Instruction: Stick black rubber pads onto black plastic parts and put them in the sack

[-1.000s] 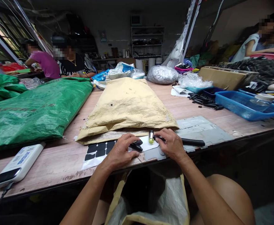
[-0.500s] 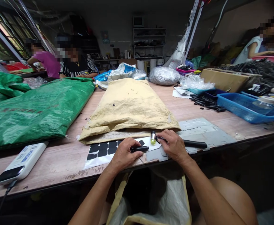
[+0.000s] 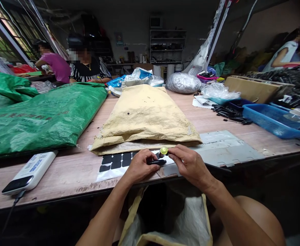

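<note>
My left hand (image 3: 141, 166) rests at the table edge, thumb and fingers pinching a short black pen-like part (image 3: 158, 162) that points right. My right hand (image 3: 189, 162) is closed round the handle of a small hammer (image 3: 163, 151), whose metal head has a yellow-green face turned up. The head hovers just above the black part; whether they touch I cannot tell. The dark handle end sticks out right of my hand. Beneath lies a white sheet of black stickers (image 3: 116, 162), partly covered by my left hand, beside a grey board (image 3: 224, 150).
A stuffed yellow sack (image 3: 150, 116) lies just beyond my hands, a green sack (image 3: 42, 119) to the left. A white power bank (image 3: 30, 174) sits front left. Black pens (image 3: 229, 114) and a blue tray (image 3: 275, 123) stand right. An open sack (image 3: 191, 218) is below the edge. Co-workers sit beyond.
The hammer has rolled in my right hand, so its yellow-green face now points up instead of down, and its head is slightly further left. My left hand keeps the black part. The view shifted slightly.
</note>
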{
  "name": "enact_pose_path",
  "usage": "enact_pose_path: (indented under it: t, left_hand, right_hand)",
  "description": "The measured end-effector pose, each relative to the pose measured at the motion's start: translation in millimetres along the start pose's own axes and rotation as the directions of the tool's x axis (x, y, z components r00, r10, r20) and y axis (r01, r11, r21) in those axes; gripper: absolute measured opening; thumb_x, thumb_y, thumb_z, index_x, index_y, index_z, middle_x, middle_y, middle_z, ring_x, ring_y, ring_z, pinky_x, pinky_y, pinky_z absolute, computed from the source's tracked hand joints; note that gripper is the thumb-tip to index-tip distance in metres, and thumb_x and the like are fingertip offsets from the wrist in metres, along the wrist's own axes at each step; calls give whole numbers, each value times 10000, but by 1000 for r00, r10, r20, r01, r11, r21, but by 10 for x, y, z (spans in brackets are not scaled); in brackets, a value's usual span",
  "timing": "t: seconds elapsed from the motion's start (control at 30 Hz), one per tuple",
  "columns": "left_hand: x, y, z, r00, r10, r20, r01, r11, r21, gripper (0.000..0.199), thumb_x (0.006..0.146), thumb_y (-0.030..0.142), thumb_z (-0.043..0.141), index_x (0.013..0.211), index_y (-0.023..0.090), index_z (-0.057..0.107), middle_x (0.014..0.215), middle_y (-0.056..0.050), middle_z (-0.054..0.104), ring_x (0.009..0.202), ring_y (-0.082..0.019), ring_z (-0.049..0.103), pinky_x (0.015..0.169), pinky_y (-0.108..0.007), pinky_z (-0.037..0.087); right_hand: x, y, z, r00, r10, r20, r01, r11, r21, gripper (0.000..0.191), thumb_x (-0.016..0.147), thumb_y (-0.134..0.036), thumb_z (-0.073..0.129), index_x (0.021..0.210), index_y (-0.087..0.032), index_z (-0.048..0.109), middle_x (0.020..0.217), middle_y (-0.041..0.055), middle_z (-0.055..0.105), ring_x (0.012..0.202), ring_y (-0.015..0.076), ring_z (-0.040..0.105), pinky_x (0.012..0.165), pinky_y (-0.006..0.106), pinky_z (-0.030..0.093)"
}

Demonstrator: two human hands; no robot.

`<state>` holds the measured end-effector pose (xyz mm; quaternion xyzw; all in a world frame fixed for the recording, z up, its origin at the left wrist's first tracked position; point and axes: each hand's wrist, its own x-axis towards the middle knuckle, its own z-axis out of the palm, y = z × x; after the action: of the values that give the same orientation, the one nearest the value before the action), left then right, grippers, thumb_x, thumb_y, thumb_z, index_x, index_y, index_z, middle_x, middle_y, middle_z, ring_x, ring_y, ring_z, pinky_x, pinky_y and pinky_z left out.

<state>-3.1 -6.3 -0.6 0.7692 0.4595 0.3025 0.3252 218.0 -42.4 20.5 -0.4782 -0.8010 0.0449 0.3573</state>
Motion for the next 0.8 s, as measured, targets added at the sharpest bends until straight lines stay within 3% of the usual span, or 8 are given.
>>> enact_pose_path:
  t: [0.23,0.3,0.4,0.6,0.8]
  left_hand:
    - [1,-2,6,1000,11,0,-11,1000,13,142,703,219,792,833,199,740,860,-3,653,880,-191,595,774,-286,437]
    - [0,9,0,1000,1,8,-1,1000,29,131,703,227,793,819,195,741,828,2,629,855,-186,582,754,-281,429]
    - [-5,15,-5,1000,-5,0,5,999,33,113,712,234,779,812,196,745,816,5,623,836,-180,576,747,-282,424]
    - [-27,7,-11,1000,25,-9,-25,1000,2,126,753,253,735,864,207,775,869,-23,660,882,-198,599,799,-308,447]
    - [-28,21,-21,999,47,-15,-47,999,28,153,783,263,726,922,210,760,890,-23,674,864,-190,593,750,-292,428]
  right_hand:
    - [-50,-224,68,990,-36,-135,46,997,66,259,1003,-235,488,1190,-268,666,1029,60,698,959,190,648,853,319,526]
    - [-77,-240,98,996,-33,-85,33,999,5,261,1000,-221,484,1170,-271,676,1003,58,698,941,191,647,836,316,524]
    - [-108,-212,119,1000,4,5,-4,997,-80,263,998,-210,473,1120,-278,696,953,50,699,905,188,649,814,305,516]
    - [-81,-67,-29,974,116,-195,-102,992,78,249,992,-259,498,1140,-267,697,1000,53,712,929,192,662,843,316,522]
    - [-126,37,-87,963,191,-192,-175,980,98,222,977,-272,519,1067,-246,720,907,46,704,852,196,656,784,321,509]
